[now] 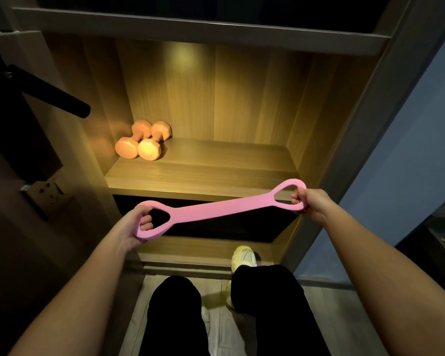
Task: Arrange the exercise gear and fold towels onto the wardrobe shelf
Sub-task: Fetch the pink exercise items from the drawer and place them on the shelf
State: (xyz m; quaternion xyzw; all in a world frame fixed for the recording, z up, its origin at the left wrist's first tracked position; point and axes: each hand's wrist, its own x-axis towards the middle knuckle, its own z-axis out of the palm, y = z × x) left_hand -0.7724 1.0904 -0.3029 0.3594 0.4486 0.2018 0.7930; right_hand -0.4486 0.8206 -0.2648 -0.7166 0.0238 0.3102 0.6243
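A pink resistance band [216, 208] with a loop at each end stretches in front of the wardrobe shelf [203, 173]. My left hand [136, 224] grips the left loop, fingers curled through it. My right hand [308, 204] grips the right loop, held slightly higher. The band hangs just below and in front of the lit shelf's front edge. Two orange dumbbells [143, 143] lie side by side in the shelf's back left corner.
A dark open compartment [216, 222] lies under the shelf. A black door handle [54, 96] juts out at the left. My legs in black trousers [267, 304] and a pale shoe [243, 256] are below. The wardrobe's right frame [357, 124] borders a blue wall.
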